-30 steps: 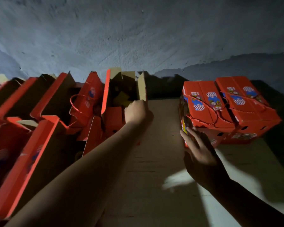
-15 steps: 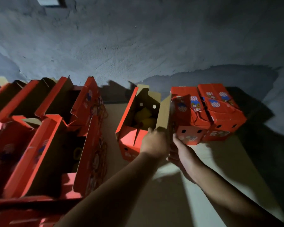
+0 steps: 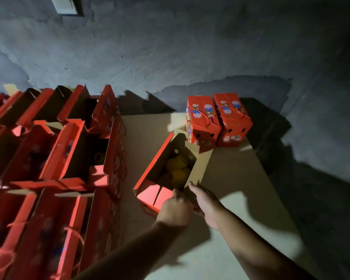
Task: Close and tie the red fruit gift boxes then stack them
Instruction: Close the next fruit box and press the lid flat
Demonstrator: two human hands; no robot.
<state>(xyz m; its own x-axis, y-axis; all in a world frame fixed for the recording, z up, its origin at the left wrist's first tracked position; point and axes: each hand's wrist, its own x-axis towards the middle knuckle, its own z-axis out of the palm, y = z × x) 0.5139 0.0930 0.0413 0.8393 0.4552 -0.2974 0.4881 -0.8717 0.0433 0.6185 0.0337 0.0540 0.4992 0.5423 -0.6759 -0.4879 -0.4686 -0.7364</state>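
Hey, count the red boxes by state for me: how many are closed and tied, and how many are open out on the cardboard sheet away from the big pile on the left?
Closed, tied boxes: 2, one beside the other
Open box on the sheet, fruit inside, held by the left hand and right hand: 1
Total: 3
The left pile is too dim to count.

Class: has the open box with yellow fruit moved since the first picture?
Yes. The open box left the row of open boxes and now sits beside the two tied boxes.
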